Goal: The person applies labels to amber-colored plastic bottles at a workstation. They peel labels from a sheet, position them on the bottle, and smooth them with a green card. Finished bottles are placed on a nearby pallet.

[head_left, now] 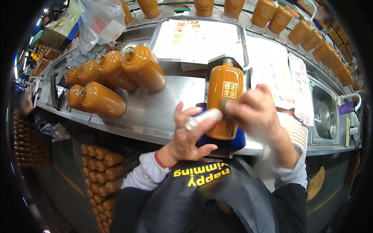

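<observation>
1. One labelled bottle (216,89) rests on a blue pad (237,142) in my feed, neck pointing away, its square label (230,89) facing up.
2. I see the right hand (259,108) curled, fingertips just below the label; blur hides whether they pinch anything.
3. The left hand (185,140), left of the labelled bottle's base, has its fingers spread, a white wrap (202,119) around the forefinger.
4. I would steady the glass and press evenly from the label's centre outward.
5. Six amber bottles (147,70) stand left of the labelled bottle; I cannot tell tint from contents.
6. Beyond it, a tray (244,44) holds white sheets (217,35); far right, a sink (321,97) holds a round bowl (331,125).
</observation>
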### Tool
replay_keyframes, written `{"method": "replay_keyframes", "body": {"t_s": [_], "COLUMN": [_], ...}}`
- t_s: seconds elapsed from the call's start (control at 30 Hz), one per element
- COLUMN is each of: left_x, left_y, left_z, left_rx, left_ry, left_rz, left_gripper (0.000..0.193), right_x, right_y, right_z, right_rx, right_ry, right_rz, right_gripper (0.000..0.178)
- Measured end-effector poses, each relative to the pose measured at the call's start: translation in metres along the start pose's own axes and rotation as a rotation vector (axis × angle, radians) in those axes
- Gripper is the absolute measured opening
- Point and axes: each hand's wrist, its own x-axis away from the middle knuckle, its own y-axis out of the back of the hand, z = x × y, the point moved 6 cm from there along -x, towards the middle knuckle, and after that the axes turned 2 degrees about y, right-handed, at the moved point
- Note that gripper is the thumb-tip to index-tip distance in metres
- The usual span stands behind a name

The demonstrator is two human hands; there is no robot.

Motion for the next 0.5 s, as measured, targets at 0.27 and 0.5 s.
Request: {"method": "replay_keyframes", "body": {"t_s": [0.27, 0.5], "left_x": [-0.007, 0.003], "left_y": [-0.012, -0.019], "left_z": [-0.002, 0.007], "left_rx": [-0.174, -0.143], "left_ry": [0.268, 0.267], "left_rz": [0.144, 0.120], "left_gripper": [0.092, 0.093], "right_x": [-0.035, 0.003], "right_y": [-0.002, -0.015], "right_z": [-0.040, -0.073], "right_rx": [0.221, -0.798], "right_ry": [-0.075, -0.543], "right_rz": [0.014, -0.109], "right_gripper": [0.023, 0.017]}}
